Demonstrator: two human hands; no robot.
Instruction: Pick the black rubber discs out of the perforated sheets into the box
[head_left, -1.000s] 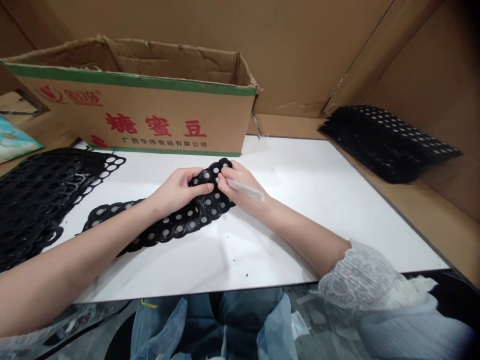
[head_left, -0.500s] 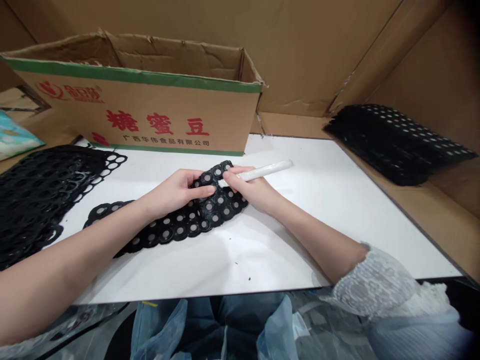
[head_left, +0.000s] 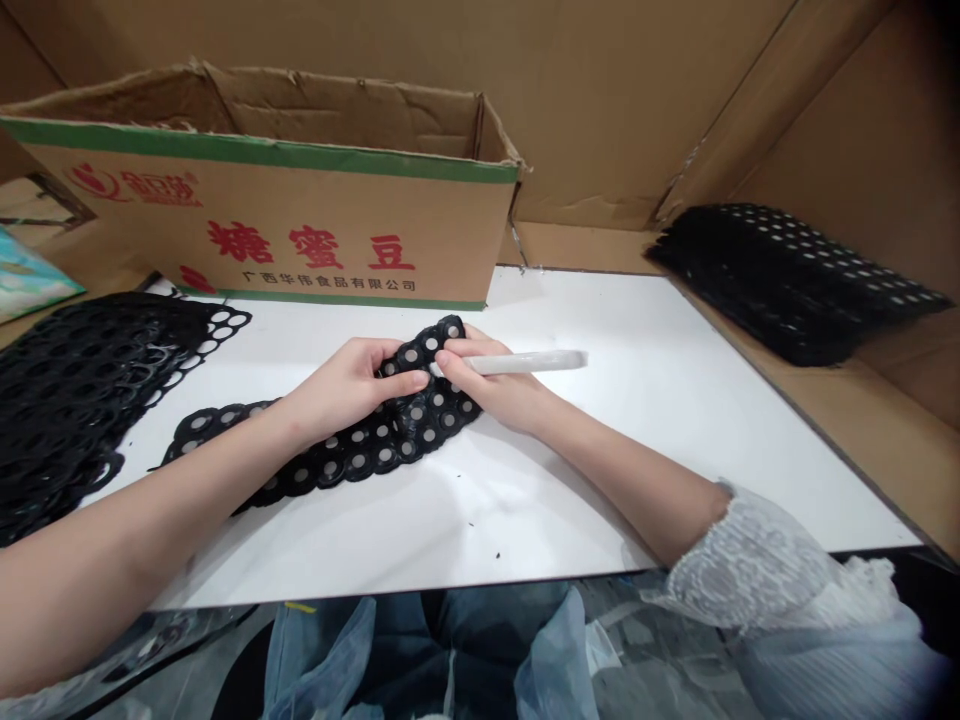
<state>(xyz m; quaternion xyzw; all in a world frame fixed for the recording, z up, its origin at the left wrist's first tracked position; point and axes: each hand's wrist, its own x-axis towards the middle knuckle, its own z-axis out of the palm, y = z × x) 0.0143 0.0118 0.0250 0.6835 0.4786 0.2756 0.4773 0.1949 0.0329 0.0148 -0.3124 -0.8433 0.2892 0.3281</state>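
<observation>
A black sheet of joined rings (head_left: 358, 462) with grey discs in them lies aslant on the white table (head_left: 570, 480). My left hand (head_left: 352, 385) is closed on the sheet near its upper right end, the thumb pressing on top. Between the thumb and fingers of my right hand (head_left: 495, 385) is a white pen-like tool (head_left: 532, 362), its back end pointing right. The tool's tip meets the sheet close to my left thumb and is mostly hidden by my fingers.
An open cardboard box (head_left: 300, 215) with red lettering stands at the back left. Black ring sheets without discs (head_left: 97, 380) are heaped at the left. A stack of black sheets (head_left: 787, 280) with discs lies at the right by the cardboard wall.
The white tool has tilted from slanting up to nearly level. My right hand has shifted slightly left, and the view has moved a little.
</observation>
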